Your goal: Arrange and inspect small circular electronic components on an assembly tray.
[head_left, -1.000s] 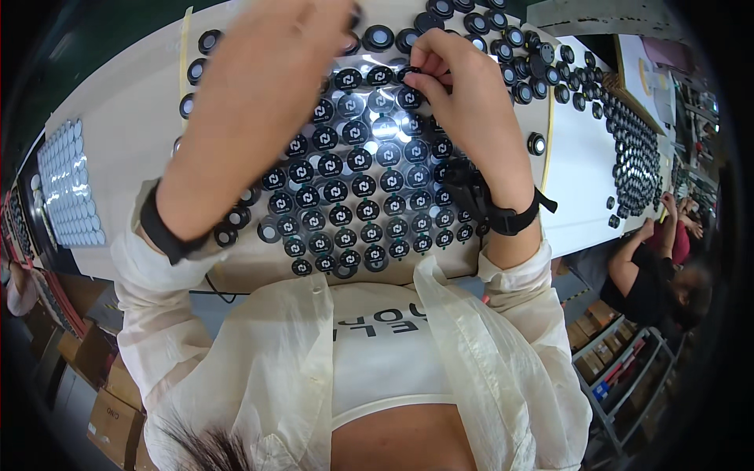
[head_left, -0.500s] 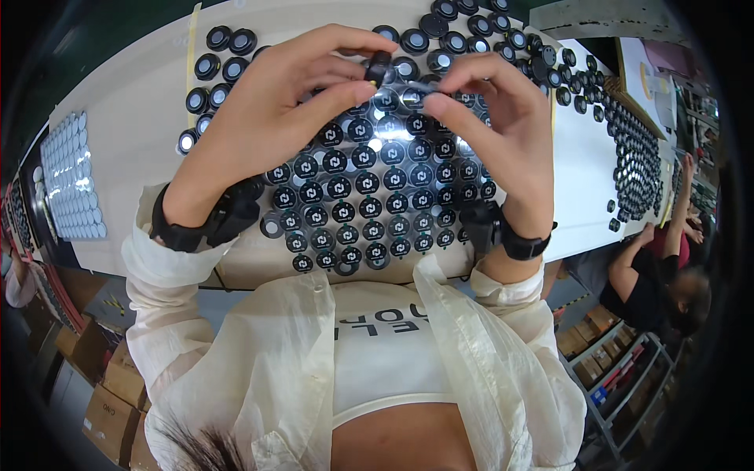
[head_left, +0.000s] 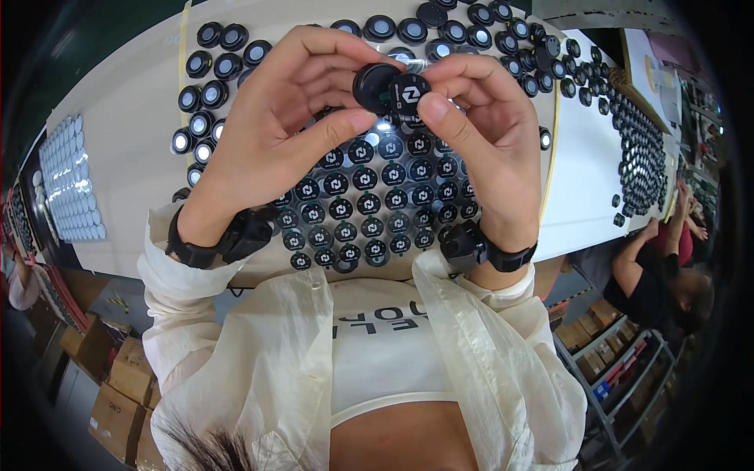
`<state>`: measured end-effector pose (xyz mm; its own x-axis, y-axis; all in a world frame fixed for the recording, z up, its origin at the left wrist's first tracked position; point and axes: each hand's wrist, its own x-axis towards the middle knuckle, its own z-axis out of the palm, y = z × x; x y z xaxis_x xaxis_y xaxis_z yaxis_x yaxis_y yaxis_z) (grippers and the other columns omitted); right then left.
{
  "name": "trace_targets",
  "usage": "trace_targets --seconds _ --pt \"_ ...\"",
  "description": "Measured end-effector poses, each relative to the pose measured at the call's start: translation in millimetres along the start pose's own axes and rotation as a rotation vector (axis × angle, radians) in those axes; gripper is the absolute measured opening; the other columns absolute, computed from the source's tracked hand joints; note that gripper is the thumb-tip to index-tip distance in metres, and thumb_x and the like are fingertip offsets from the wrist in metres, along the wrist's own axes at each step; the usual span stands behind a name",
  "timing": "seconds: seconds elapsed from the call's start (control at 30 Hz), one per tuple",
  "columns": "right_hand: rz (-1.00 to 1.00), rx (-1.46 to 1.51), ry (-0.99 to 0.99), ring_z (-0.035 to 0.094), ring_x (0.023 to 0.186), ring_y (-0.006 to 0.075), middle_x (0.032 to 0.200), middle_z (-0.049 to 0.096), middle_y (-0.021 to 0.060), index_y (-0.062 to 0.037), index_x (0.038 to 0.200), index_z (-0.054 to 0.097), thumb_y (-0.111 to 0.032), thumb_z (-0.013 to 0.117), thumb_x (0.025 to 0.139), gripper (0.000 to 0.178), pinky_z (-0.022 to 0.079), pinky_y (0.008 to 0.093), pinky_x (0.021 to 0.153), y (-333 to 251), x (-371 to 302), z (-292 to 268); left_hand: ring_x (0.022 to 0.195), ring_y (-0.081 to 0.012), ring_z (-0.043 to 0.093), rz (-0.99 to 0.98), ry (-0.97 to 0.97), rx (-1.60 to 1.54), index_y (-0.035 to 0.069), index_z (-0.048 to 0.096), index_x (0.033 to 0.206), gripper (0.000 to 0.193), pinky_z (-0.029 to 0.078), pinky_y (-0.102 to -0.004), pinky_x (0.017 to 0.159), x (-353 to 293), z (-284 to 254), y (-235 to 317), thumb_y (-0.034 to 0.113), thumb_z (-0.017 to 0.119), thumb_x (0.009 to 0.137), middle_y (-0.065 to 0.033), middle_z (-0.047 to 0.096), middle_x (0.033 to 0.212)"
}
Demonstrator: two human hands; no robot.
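Over the table, my left hand [head_left: 287, 129] pinches a round black cap-like piece [head_left: 372, 86] between thumb and fingers. Close against its right side, a thin black disc with a white emblem [head_left: 410, 94] is gripped by the thumb and fingertips of my right hand [head_left: 491, 129]. The disc's edge overlaps the black piece; whether the two are joined cannot be made out. Below both hands, rows of similar discs [head_left: 366, 179] with white emblems, seemingly with clear film around them, cover the tabletop. Dark straps with black boxes circle both my wrists.
Black round pieces with pale centres [head_left: 228, 65] stand at the left, and more [head_left: 453, 31] lie at the back. Pale round discs [head_left: 71, 180] form rows at far left. Many black pieces [head_left: 638, 157] sit on the right-hand table. Another person [head_left: 652, 275] is at the right.
The black piece in my left hand has turned from edge-on to show its broad face. My right hand has moved closer, and the emblem disc now shows at its fingertips.
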<state>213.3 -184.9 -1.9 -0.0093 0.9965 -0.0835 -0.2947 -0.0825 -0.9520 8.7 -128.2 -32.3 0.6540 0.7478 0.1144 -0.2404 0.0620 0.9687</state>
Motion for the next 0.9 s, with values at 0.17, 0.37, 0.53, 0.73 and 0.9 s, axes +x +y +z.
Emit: trace_targets --seconds 0.17,0.37,0.53,0.73,0.9 --pt "-0.067 -0.096 0.04 0.065 0.089 0.0092 0.096 0.069 0.0065 0.0031 0.11 0.064 0.0 0.072 0.088 0.024 0.052 0.0207 0.076 7 -1 4 0.124 -0.0237 0.057 -0.036 0.098 0.046 -0.005 0.048 0.133 0.049 0.046 -0.0364 0.106 -1 8 2 -0.011 0.064 0.087 -0.0197 0.059 0.131" --pt "-0.108 -0.187 0.12 0.053 0.071 0.0012 0.081 0.064 -0.0022 0.0006 0.101 0.068 -0.003 0.075 0.087 0.016 0.039 0.0161 0.063 18 0 10 0.113 -0.0199 0.064 -0.066 0.179 0.082 -0.007 0.051 0.13 0.048 0.054 -0.0307 0.098 -2 16 5 -0.015 0.065 0.084 -0.0187 0.062 0.126" --pt "-0.163 -0.222 0.144 0.044 0.065 -0.0003 0.075 0.059 -0.0054 -0.0002 0.098 0.069 -0.004 0.075 0.087 0.012 0.033 0.0164 0.059 21 1 9 0.11 -0.0198 0.066 -0.058 0.203 0.066 -0.007 0.052 0.129 0.048 0.055 -0.0303 0.097 -2 15 2 -0.015 0.066 0.084 -0.0186 0.064 0.123" --pt "-0.117 -0.203 0.136 0.045 0.066 -0.0003 0.076 0.06 -0.0049 0.0 0.098 0.069 -0.003 0.074 0.088 0.012 0.034 0.0164 0.059 19 2 8 0.111 -0.0197 0.066 -0.077 0.209 0.073 -0.008 0.053 0.129 0.047 0.055 -0.0301 0.096 -2 17 4 -0.014 0.066 0.084 -0.0191 0.064 0.123" --pt "-0.11 -0.145 0.138 0.046 0.067 -0.0004 0.078 0.061 -0.0038 0.0004 0.099 0.069 -0.002 0.074 0.088 0.012 0.035 0.0163 0.06 19 3 8 0.111 -0.0196 0.066 -0.095 0.213 0.067 -0.008 0.053 0.13 0.047 0.055 -0.03 0.096 -2 18 2 -0.014 0.066 0.085 -0.0185 0.064 0.124"
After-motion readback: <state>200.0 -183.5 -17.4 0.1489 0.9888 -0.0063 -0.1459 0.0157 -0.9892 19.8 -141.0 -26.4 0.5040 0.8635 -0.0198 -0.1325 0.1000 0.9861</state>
